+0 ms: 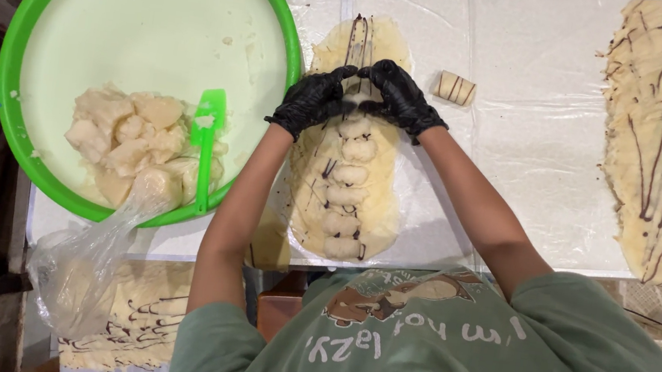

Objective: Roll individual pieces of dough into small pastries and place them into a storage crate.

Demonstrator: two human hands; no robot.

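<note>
Both gloved hands meet at twelve o'clock of the dough sheet (351, 163) on the worktop (531, 111). The left hand (313, 99) and right hand (402, 97) curl their fingertips onto the top filling lump (357, 102); whether each grip is pinched shut cannot be told. More lumps run down the sheet's middle toward six o'clock. Pressing the lump evenly from both sides, in line with the row, would likely serve best. A green bowl (34, 23) of filling with a spatula (206, 142) sits at nine o'clock, a finished roll (455, 88) at two o'clock.
</note>
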